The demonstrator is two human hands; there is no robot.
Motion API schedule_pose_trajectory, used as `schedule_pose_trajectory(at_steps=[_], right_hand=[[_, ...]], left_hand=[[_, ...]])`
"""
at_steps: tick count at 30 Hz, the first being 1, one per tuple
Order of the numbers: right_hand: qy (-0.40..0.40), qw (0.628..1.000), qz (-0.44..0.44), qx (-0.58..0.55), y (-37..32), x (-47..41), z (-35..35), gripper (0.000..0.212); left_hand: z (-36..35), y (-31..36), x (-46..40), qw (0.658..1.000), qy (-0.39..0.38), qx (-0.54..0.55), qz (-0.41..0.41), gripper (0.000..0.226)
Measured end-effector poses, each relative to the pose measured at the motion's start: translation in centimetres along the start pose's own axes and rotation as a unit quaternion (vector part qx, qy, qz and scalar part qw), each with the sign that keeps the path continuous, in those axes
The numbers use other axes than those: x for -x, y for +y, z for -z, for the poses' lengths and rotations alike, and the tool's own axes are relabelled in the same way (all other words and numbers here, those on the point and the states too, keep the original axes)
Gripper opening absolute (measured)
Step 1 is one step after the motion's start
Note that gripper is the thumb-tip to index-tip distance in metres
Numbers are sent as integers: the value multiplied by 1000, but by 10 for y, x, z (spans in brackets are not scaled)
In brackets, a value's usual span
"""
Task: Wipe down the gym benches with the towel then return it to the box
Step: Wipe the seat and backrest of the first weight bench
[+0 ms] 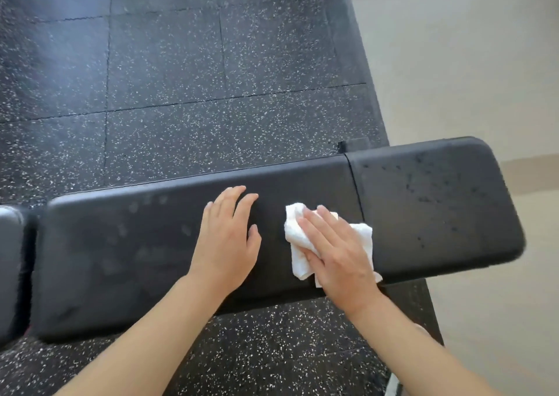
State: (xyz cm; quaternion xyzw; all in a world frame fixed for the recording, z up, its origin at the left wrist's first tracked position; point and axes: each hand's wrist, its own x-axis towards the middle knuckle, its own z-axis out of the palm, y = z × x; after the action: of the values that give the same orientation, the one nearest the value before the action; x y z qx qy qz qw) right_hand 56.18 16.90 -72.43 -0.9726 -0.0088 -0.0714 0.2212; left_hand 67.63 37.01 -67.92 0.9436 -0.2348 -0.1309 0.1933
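Note:
A long black padded gym bench [127, 244] runs across the view from left to right. Its shorter right pad [438, 202] carries dark droplets. A crumpled white towel [295, 229] lies on the long pad near the seam between the two pads. My right hand [335, 250] presses flat on the towel with straight fingers. My left hand [227, 235] rests flat on the bench just left of the towel, fingers spread and holding nothing.
Black rubber floor tiles with white speckles [181, 63] surround the bench. A pale beige floor [469, 78] begins at the right. Another black pad [9, 268] shows at the left edge. No box is in view.

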Motion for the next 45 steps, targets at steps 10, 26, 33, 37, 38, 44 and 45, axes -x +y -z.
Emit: schedule_pose_trajectory(at_steps=[10,26,33,37,38,44,45], right_hand=[[-21,999,-23,-27,32,92,41,41],[96,979,-174,34,98,-76,37,38],[58,990,-128,-2,81,65,43,41],[57,993,-105,23,93,54,42,37],[67,992,-103,34,97,34,41,35],[100,980,-165,55,114,-117,30,34],[88,978,-177,68,114,-132,28,34]], left_hand=[[-56,80,-74,991,-5,-69,-112,50],[-84,72,-77,989,58,-100,-91,55],[-84,73,-77,989,62,-102,-92,56],[-87,69,-78,988,70,-103,-96,56],[-88,68,-77,988,70,-103,-96,57],[-88,69,-78,987,71,-104,-95,56],[-88,69,-78,987,71,-106,-94,56]])
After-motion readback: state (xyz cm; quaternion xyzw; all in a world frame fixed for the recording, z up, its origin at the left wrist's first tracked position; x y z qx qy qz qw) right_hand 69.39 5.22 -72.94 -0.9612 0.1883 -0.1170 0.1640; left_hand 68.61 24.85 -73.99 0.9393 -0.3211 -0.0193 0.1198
